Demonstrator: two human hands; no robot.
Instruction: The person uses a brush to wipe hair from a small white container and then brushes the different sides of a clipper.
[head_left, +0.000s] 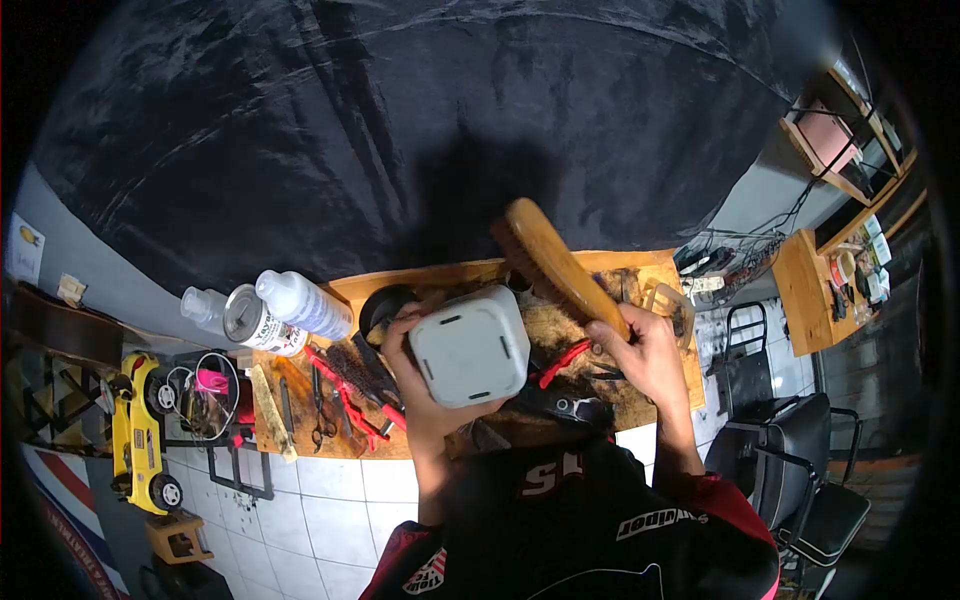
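Observation:
My left hand (pixel 408 385) is wrapped round a white box (pixel 472 345) with rounded corners, held up over the workbench. Its face toward me is flat, with a short dark slot near each side. In my right hand (pixel 650 350) is a wooden brush (pixel 570 270), gripped by its handle end, its long back slanting up to the left. Dark bristles show along the brush's left side, close to the box but apart from it. Below both hands lie red-handled pliers (pixel 565 362) on the stained wooden bench (pixel 660 400).
Bottles (pixel 310 305) and a can (pixel 262 318) stand at the bench's back left. Scissors (pixel 322 425) and several red-handled tools lie at the left. Black cloth (pixel 300 130) hangs behind. A black chair (pixel 790 450) stands right; a yellow toy car (pixel 140 435) is far left.

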